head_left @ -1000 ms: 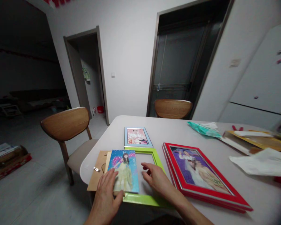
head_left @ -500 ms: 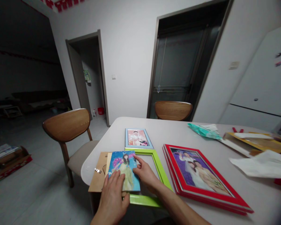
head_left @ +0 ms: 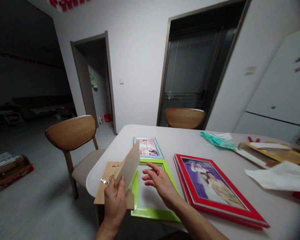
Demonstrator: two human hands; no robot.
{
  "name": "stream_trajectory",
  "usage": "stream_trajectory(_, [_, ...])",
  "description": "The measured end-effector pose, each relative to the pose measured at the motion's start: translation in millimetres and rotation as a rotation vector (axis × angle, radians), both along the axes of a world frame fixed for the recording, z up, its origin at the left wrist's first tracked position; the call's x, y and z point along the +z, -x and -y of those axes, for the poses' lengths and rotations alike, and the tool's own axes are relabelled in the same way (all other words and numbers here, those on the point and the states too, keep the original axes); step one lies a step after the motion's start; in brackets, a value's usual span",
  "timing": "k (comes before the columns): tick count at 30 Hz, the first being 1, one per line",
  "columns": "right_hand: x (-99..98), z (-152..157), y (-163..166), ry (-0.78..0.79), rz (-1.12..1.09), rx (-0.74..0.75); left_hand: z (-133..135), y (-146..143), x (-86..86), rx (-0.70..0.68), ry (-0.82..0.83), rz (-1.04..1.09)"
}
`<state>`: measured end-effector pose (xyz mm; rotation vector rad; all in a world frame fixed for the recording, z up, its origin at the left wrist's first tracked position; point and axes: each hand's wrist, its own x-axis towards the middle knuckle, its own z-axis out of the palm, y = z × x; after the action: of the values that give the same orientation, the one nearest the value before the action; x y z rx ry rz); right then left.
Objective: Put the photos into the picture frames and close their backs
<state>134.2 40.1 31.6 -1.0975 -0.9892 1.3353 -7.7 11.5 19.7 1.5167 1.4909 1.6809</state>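
Note:
My left hand (head_left: 115,198) grips the lower part of a thin board (head_left: 130,164), tilted up on edge with a plain pale face toward the right. The blue picture of a figure in a dress is out of sight. Under that hand lies a brown backing board (head_left: 105,193) with metal clips. My right hand (head_left: 160,183) hovers, fingers apart and holding nothing, over a green picture frame (head_left: 156,213) lying on the table. Behind the tilted board, a small blue-framed photo (head_left: 150,148) is partly covered.
Red-framed photos (head_left: 215,183) lie stacked on the white table (head_left: 187,143) at the right. Beyond are a teal wrapper (head_left: 218,140), a yellow envelope (head_left: 277,153) and white paper (head_left: 280,176). Wooden chairs stand at the left (head_left: 72,133) and the far side (head_left: 185,118).
The blue picture lay flat under both hands; its printed face no longer shows. My left hand now holds a board tilted upright. My right hand has let go and opened over the green frame.

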Motion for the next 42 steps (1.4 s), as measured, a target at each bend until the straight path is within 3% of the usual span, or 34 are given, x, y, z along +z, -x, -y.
stream_trajectory(3, [-19.4, -1, -4, 0.162, -0.109, 0.063, 6, -14, -1.7, -0.062, 0.107, 0.318])
stream_trajectory(7, [-25.6, -5, -14, 0.067, -0.306, -0.003, 10, -30, -8.4, -0.250, 0.192, 0.505])
stream_trajectory(11, [-19.2, -17, -41, 0.075, -0.214, -0.086, 4, -28, -15.5, -0.348, 0.231, 0.551])
stream_trajectory(13, [-19.1, -23, -55, 0.110, -0.097, -0.097, 1, -24, -20.6, -0.355, 0.252, 0.460])
stream_trajectory(19, [-33.2, -35, -71, 0.109, 0.191, -0.061, 7, -20, -30.2, -0.306, 0.195, -0.312])
stream_trajectory(23, [-40.1, -39, -70, 0.098, 0.341, -0.071, 10, -22, -32.7, -0.333, 0.159, -0.610])
stream_trajectory(29, [-44.2, -44, -73, 0.002, 0.664, -0.006, 9, -24, -33.2, -0.361, 0.141, -0.758])
stream_trajectory(42, [-37.0, -37, -67, -0.112, 1.321, -0.109, 11, -27, -26.1, -0.372, 0.149, -0.881])
